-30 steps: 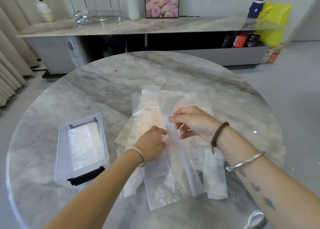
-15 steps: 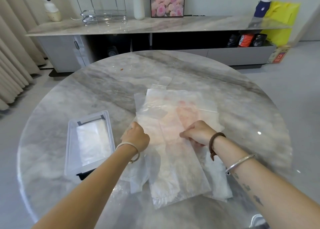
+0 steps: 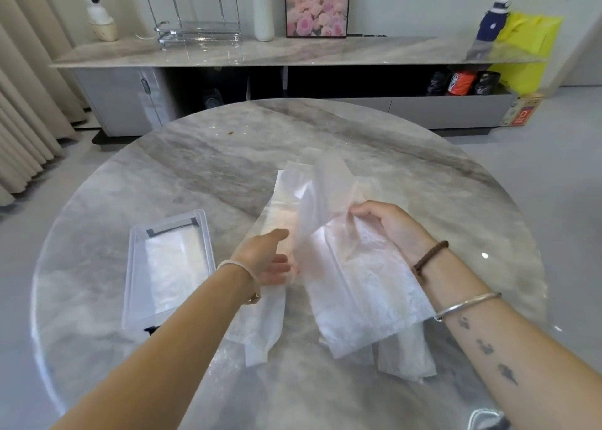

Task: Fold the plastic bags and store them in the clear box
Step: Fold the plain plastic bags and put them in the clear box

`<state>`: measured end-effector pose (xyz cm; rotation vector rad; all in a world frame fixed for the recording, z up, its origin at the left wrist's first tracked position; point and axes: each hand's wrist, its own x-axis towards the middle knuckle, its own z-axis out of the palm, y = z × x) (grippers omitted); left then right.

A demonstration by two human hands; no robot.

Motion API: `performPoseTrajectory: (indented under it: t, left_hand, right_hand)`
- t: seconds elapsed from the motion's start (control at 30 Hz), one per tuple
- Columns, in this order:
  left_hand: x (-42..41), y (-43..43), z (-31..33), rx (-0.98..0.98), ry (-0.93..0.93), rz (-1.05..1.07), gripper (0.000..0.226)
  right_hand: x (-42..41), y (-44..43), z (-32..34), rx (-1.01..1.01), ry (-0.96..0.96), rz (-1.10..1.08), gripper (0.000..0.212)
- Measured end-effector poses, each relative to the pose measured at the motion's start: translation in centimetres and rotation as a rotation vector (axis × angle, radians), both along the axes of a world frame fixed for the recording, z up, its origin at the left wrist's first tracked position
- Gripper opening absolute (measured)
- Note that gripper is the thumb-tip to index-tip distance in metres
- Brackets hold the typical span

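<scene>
While pinched in right hand [image 3: 395, 227], translucent whitish plastic bag [image 3: 355, 276] lifted, long axis toward round grey marble table's [image 3: 202, 169] far edge; left hand [image 3: 265, 257] open beside it; lidless clear plastic box [image 3: 167, 266] near left edge.

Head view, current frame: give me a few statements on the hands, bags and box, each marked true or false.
1. The right hand pinches an edge of the plastic bag. True.
2. The clear box sits to the right of the bags. False: it sits to their left, beside the left forearm.
3. The box is empty. False: something whitish and crinkled, apparently plastic, already lies inside.
4. The left hand is at the bag's left side with its fingers stretched out. True.
5. The bag lies flat on the table. False: one part is lifted and stands up between the hands.
</scene>
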<state>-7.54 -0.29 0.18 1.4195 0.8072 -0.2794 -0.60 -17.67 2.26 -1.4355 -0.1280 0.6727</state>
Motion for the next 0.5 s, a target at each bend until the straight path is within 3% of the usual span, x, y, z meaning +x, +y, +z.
performPoseTrajectory:
  t: [0.1, 0.23, 0.3, 0.33, 0.43, 0.5]
  left_hand:
    - [-0.4, -0.5, 0.7, -0.264, 0.012, -0.015, 0.034]
    - [-0.3, -1.0, 1.0, -0.322, -0.102, 0.049, 0.018]
    - [0.0, -0.8, 0.9, -0.234, -0.189, 0.105, 0.012]
    - [0.1, -0.5, 0.8, -0.152, -0.237, 0.110, 0.020]
    - [0.2, 0.1, 0.9, 0.211, -0.378, 0.004, 0.037]
    - [0.0, 0.3, 1.1, 0.475, -0.430, -0.071, 0.036]
  right_hand:
    - [0.0, -0.3, -0.2, 0.092, 0.163, -0.124, 0.013]
    - [-0.5, -0.4, 0.0, 0.178, 0.297, -0.144, 0.016]
    - [-0.4, -0.3, 0.1, 0.110, 0.227, -0.190, 0.020]
    - [-0.4, -0.2, 0.1, 0.024, 0.143, -0.225, 0.021]
    - [-0.6, 0.0, 0.3, -0.186, -0.111, -0.285, 0.016]
    - [-0.5, 0.0, 0.0, -0.202, -0.228, -0.286, 0.034]
